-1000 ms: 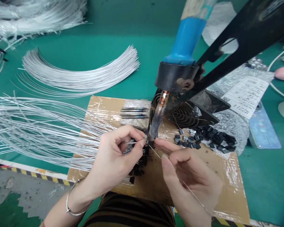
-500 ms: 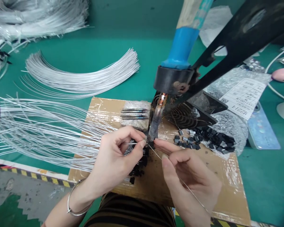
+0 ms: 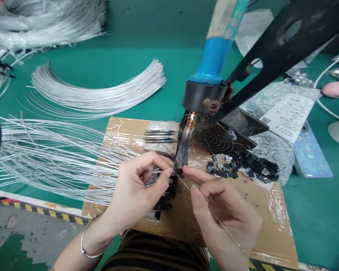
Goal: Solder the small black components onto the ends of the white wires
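From the head view, my left hand (image 3: 141,184) is pinched shut, thumb against forefinger, on the end of one white wire (image 3: 155,172). It holds that end right at the tip of the soldering iron (image 3: 184,148), which hangs tip-down from a black stand arm (image 3: 271,52) over the cardboard board (image 3: 271,210). My right hand (image 3: 226,214) is closed on a thin metal strand (image 3: 220,224). The strand runs back across my palm, and its front end meets the same tip. A small black part (image 3: 179,172) sits at that meeting point, between my two forefingers; I cannot tell which hand is steadying it.

As I judge it, the joint is being made at this instant and is not finished, because wire, strand and tip are all touching.

A cluster of dark pieces (image 3: 165,199) lies just under my left hand, among wire ends that fan out to the left. Those look like finished ones, though I cannot make out the joints. Plenty seems left — a heap of loose black parts (image 3: 243,165) spills from a clear bag (image 3: 274,113) on the right side of the board. A curved bundle of white wires (image 3: 96,94) rests well apart on the green surface (image 3: 158,49).
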Demonstrator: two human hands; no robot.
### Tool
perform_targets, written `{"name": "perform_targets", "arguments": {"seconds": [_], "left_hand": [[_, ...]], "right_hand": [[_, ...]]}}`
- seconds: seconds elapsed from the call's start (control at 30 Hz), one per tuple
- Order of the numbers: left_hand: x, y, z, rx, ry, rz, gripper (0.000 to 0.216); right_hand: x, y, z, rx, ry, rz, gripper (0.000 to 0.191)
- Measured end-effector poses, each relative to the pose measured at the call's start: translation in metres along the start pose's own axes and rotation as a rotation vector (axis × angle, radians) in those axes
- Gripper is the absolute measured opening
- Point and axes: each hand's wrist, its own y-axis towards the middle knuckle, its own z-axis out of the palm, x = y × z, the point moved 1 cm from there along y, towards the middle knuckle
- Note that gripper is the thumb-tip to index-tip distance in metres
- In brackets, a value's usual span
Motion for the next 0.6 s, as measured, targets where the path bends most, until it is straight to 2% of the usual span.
{"name": "perform_targets", "arguments": {"seconds": [0.6], "left_hand": [[0.001,-0.002,0.0011,0.003,0.019,-0.015,0.012]], "right_hand": [[-0.0027,-0.002,0.003,-0.01,-0.165,-0.179,0.022]]}}
